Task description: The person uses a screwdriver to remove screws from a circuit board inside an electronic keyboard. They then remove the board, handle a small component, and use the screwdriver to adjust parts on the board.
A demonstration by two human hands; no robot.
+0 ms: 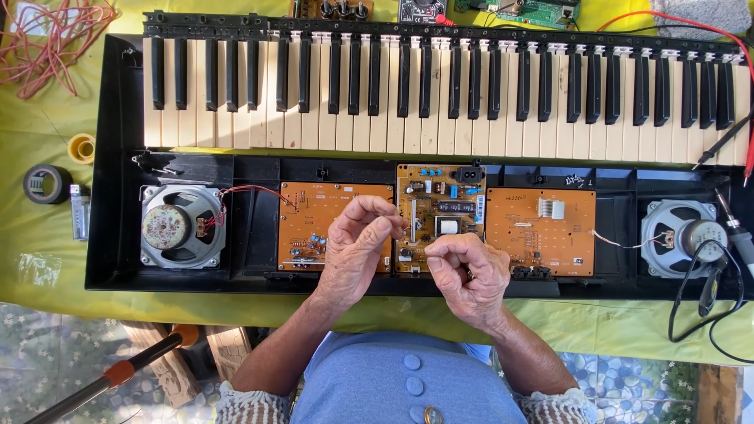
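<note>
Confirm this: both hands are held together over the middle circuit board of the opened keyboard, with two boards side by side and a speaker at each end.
Not quite. The head view shows three circuit boards, not two. The rest holds: left hand and right hand meet over the middle board, with a speaker at each end of the keyboard.

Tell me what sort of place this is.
Probably a makeshift electronics repair bench, perhaps outdoors. An opened keyboard lies on a yellow-green cloth with its circuit boards and speakers bared. A soldering iron and loose wire lie nearby. Both hands, left and right, pinch something tiny.
</note>
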